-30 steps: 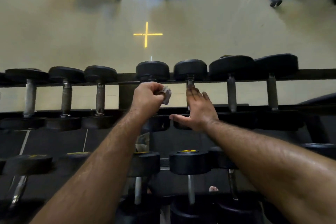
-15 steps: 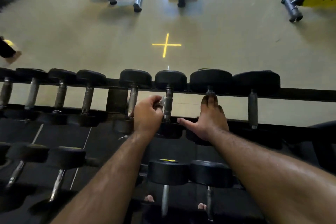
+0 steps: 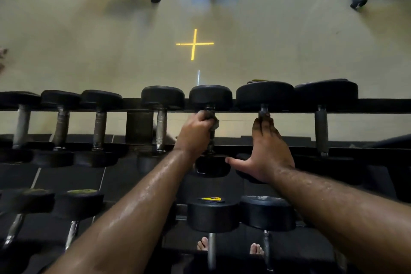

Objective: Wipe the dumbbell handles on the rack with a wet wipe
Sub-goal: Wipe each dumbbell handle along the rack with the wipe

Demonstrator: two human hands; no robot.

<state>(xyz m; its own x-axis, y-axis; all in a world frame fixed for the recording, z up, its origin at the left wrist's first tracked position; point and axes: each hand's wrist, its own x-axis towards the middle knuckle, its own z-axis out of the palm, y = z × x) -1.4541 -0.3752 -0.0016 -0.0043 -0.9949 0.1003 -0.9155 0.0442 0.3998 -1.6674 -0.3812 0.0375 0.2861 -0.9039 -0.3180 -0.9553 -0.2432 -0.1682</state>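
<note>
Plainly, the crumpled grey-white wet wipe (image 3: 214, 123) sat bunched in the left hand (image 3: 194, 134), whose fingers were curled round the knurled steel handle (image 3: 210, 138) of a black round-headed dumbbell on the top tier of the black steel rack (image 3: 378, 104); wrapping the wipe round the bar probably let one stroke clean its whole girth. Just beside it, the right hand (image 3: 264, 151) lay flat with fingers straight along the next dumbbell's dark handle (image 3: 264, 111), thumb spread towards the wiped one, gripping nothing, seemingly to steady the body or the weight. Further handles stood in a row to either side, each resting across the rails. Beyond lay the olive floor with a yellow taped cross (image 3: 194, 44).
</note>
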